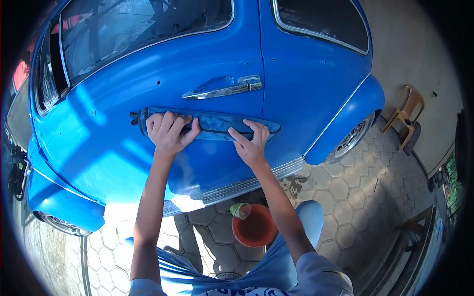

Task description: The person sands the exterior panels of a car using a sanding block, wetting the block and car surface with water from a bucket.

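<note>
A long, blue-stained sanding block (217, 121) with dark edges lies lengthwise against the blue car door (123, 106), below the chrome door handle (222, 90). My left hand (169, 132) curls its fingers over the block's left part, its thumb along the front. Near the tapered right end, my right hand (251, 141) grips it, with thumb and fingers bent around the edge. The block's face against the door is hidden. Small dark knobs stick out at its left end.
An orange bucket (269, 236) of murky liquid stands on the hexagonal pavers (345, 185) between my legs, a green-and-clear container (240, 210) at its rim. The metal running board (281, 170) juts out below the door. A tan plastic chair (412, 106) stands at right.
</note>
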A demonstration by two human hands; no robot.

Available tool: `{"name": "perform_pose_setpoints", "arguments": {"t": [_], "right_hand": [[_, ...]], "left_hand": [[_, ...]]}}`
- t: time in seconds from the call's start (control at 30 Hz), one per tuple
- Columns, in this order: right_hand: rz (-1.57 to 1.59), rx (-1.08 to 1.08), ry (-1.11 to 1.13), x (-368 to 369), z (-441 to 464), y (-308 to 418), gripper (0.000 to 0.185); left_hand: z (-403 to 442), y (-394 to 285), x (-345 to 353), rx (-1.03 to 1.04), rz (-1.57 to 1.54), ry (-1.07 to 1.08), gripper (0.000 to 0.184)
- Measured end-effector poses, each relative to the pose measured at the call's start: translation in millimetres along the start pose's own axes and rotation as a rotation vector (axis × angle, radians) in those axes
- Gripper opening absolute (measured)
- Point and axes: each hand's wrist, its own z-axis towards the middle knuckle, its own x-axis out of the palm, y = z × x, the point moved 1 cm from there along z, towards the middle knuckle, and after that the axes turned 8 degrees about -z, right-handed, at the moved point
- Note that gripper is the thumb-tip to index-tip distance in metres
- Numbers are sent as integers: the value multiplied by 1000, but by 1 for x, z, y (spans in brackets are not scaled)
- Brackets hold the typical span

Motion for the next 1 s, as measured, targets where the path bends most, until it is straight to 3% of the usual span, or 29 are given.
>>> {"name": "perform_pose_setpoints", "arguments": {"t": [0.2, 0.3, 0.47, 0.6, 0.7, 0.87, 1.0], "right_hand": [[-3, -236, -27, 42, 48, 81, 53], [6, -313, 79, 46, 59, 114, 59], [44, -373, 219, 43, 123, 137, 62], [55, -356, 275, 39, 149, 145, 62], [19, -344, 227, 40, 155, 157, 66], [30, -337, 121, 50, 164, 167, 62], [38, -410, 37, 65, 142, 158, 61]], "left_hand": [[-44, 80, -77, -120, 104, -99, 17], [-71, 100, -106, -209, 149, -134, 17], [-9, 129, -125, -260, 119, -133, 17], [50, 163, -122, -180, 23, -6, 21], [56, 192, -118, -76, -18, -6, 22], [57, 195, -124, -157, -57, 27, 22], [13, 170, -131, -216, 130, -84, 23]]}}
